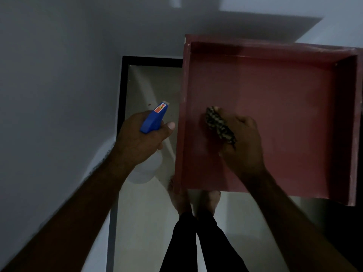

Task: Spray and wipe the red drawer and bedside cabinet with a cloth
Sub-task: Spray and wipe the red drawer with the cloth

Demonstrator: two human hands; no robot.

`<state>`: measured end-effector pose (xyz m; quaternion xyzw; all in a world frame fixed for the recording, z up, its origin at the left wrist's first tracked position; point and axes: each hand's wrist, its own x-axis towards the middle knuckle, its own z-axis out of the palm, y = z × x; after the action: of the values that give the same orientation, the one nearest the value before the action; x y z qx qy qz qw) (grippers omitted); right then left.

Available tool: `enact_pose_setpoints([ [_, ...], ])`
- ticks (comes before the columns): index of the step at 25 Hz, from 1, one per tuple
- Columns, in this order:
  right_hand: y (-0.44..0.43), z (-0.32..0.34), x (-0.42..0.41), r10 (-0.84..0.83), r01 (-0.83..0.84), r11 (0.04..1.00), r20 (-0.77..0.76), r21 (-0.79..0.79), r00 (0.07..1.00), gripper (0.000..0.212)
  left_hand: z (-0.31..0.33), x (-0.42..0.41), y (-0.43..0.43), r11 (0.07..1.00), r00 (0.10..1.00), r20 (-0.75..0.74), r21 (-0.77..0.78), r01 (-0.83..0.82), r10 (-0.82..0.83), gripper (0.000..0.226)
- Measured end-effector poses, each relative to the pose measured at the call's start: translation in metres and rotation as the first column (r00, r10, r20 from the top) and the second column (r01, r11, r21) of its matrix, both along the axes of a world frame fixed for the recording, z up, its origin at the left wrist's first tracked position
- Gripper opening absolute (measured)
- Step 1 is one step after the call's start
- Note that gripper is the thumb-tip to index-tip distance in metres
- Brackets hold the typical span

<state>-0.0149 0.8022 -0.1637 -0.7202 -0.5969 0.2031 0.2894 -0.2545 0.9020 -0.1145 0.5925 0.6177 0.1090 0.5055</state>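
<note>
Room: dim, with a pale grey wall on the left meeting a light, glossy floor; a black skirting strip runs along the foot of the wall.
Drawer: the red drawer fills the upper right of the view, seen from above with its open inside facing up. Low walls stand round its sides, and the paint is scuffed pale along the far rim and the left edge. Its near edge hangs above the person's feet.
Left side: the left grip is curled round the neck of a spray bottle with the thumb laid forward. It is held over the floor, just beside the drawer's left wall and apart from it.
Bottle: blue trigger head with a red label and a white nozzle pointing away from the person; the translucent body hangs below the hand, blurred.
Right side: the right grip is inside the drawer near its left wall, fingers closed round a bunched cloth.
Cloth: dark and pale check, sticking out of the fingers toward the far left; it seems to lie against the drawer's bottom, though the dim light leaves this unsure.
Person: bare feet side by side on the floor, with dark trouser legs below them in the view.
Shadow: a dark angular shadow lies on the wall beyond the drawer.
</note>
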Motion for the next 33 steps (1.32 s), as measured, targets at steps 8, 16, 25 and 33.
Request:
enact_pose_setpoints([
  [8,0.009,0.009,0.006,0.002,-0.001,1.000,-0.036,0.022,0.999,0.089,-0.012,0.000,0.014,0.996,0.993,-0.074,-0.035,0.086,-0.088,0.057],
  [16,0.023,0.010,-0.010,-0.004,0.002,0.997,-0.025,-0.083,1.000,0.096,-0.011,0.013,0.043,0.998,0.997,-0.032,0.026,0.064,-0.063,0.036],
  [25,0.023,0.008,-0.013,0.007,-0.015,0.995,-0.081,-0.100,0.997,0.096,-0.011,0.021,0.051,1.000,0.998,-0.051,0.015,0.023,-0.022,0.034],
  [33,0.027,0.015,-0.038,0.323,-0.323,0.946,0.051,-0.020,0.945,0.079,-0.003,0.021,0.041,1.000,1.000,0.010,0.009,-0.007,0.007,0.034],
])
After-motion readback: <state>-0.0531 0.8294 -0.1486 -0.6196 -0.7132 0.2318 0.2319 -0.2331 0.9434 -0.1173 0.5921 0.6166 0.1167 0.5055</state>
